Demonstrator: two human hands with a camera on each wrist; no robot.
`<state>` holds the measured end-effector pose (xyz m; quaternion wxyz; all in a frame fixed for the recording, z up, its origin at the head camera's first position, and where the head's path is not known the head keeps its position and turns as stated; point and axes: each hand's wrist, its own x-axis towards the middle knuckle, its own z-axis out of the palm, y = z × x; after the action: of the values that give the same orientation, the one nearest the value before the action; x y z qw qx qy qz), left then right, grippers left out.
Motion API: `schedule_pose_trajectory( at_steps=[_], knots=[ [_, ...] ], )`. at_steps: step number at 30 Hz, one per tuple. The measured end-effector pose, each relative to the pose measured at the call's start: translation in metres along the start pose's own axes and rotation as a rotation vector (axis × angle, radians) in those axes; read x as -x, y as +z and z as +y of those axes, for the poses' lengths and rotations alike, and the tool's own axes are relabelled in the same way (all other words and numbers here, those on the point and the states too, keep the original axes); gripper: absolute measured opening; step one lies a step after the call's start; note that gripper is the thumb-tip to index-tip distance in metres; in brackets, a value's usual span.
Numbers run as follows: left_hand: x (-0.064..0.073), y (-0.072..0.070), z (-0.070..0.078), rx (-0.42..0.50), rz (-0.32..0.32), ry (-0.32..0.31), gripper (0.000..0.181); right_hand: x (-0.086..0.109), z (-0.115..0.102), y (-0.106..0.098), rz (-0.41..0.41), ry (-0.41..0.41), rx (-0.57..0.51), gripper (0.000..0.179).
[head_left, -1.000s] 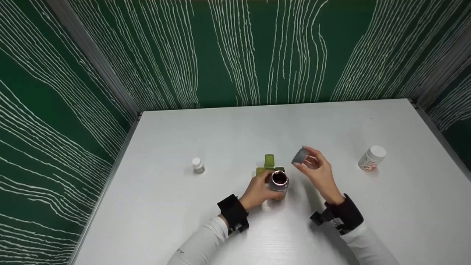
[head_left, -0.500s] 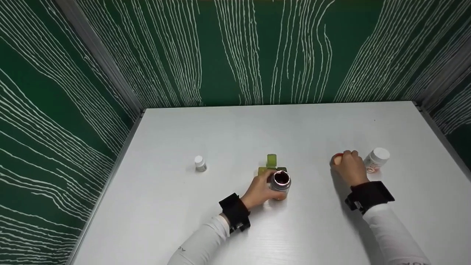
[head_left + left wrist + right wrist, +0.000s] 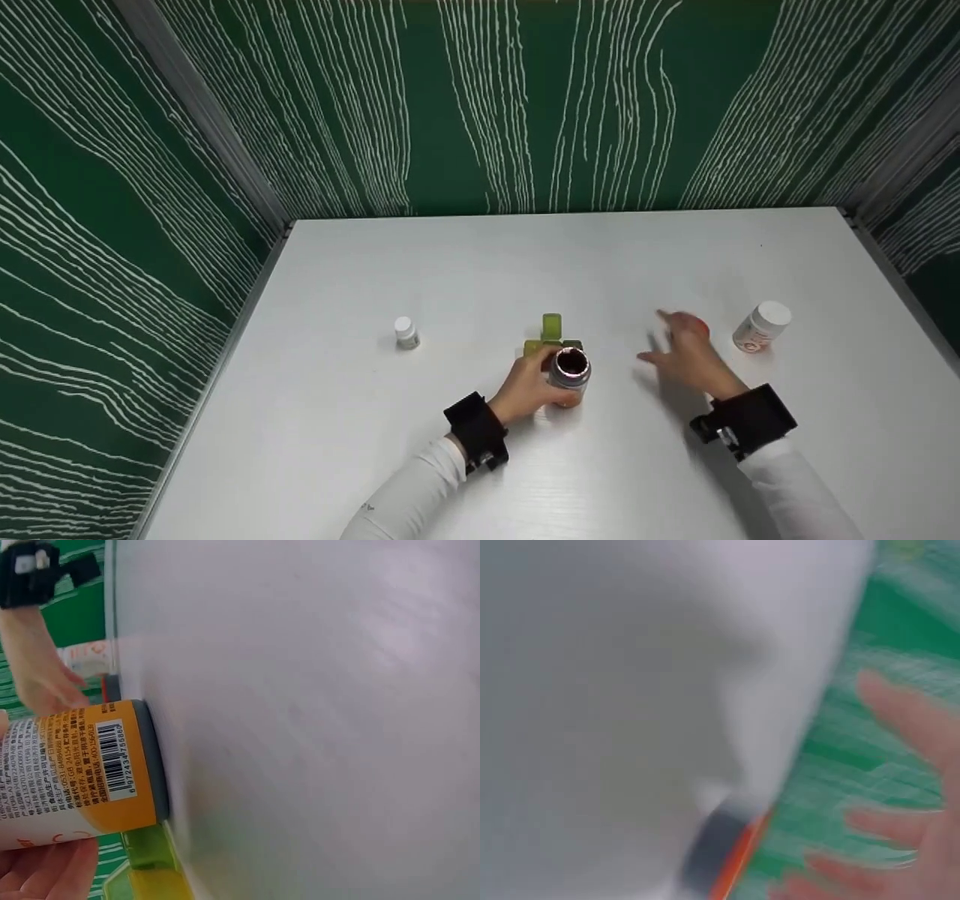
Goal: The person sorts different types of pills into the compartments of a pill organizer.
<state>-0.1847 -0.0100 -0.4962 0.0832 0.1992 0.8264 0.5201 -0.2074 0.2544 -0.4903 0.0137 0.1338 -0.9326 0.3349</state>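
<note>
My left hand (image 3: pixel 527 388) grips an uncapped bottle (image 3: pixel 571 381), its dark mouth facing up. In the left wrist view the bottle (image 3: pixel 71 772) shows an orange and white label with a barcode and a grey base. Away to the right, my right hand (image 3: pixel 688 361) has its fingers spread and holds nothing. Beside it a cap (image 3: pixel 699 327) lies on the table, orange-red face up. The right wrist view shows the cap's grey side (image 3: pixel 714 851), blurred. Just behind the bottle is a green pill box (image 3: pixel 552 327), partly hidden by the bottle and left hand.
A white lidded bottle (image 3: pixel 762 327) stands on the white table (image 3: pixel 480 270), right of the cap. Farther left is a smaller white bottle (image 3: pixel 406 334). Green walls with white lines border the table at the back and sides.
My right hand carried the grey cap rightward, put it down near the white bottle and let go; its fingers now spread and draw back leftward. The left hand keeps its hold on the bottle.
</note>
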Motion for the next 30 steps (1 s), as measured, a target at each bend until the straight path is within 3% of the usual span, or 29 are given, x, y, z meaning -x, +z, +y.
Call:
schedule_pose_trajectory(
  at_steps=[4,6,10,14,16,20,24,30],
  knots=[
    [-0.002,-0.003,0.008,-0.003,0.038,0.032,0.065,0.011,-0.035,0.019,-0.225,-0.183,-0.306,0.07],
    [-0.004,-0.003,0.015,0.038,0.056,0.049,0.064,0.016,-0.048,0.029,-0.236,-0.216,-0.369,0.068],
    [-0.007,-0.001,0.028,0.131,0.087,0.086,0.06,0.021,-0.07,0.04,-0.095,-0.149,-0.432,0.06],
    [-0.008,0.002,0.035,0.166,0.111,0.109,0.058,0.023,-0.088,0.04,0.05,-0.106,-0.473,0.053],
    [-0.008,0.0,0.037,0.167,0.107,0.106,0.058,0.023,-0.091,0.039,0.086,-0.118,-0.465,0.051],
    [-0.01,-0.009,0.033,0.146,0.075,0.114,0.059,0.019,-0.077,0.04,0.088,-0.128,-0.431,0.054],
    [-0.012,-0.023,0.021,0.001,0.087,0.123,0.056,0.013,-0.058,0.039,0.076,-0.136,-0.355,0.06],
    [-0.018,-0.032,-0.003,-0.459,0.061,0.061,0.046,0.001,-0.046,0.037,0.043,-0.153,-0.196,0.063]
  ],
)
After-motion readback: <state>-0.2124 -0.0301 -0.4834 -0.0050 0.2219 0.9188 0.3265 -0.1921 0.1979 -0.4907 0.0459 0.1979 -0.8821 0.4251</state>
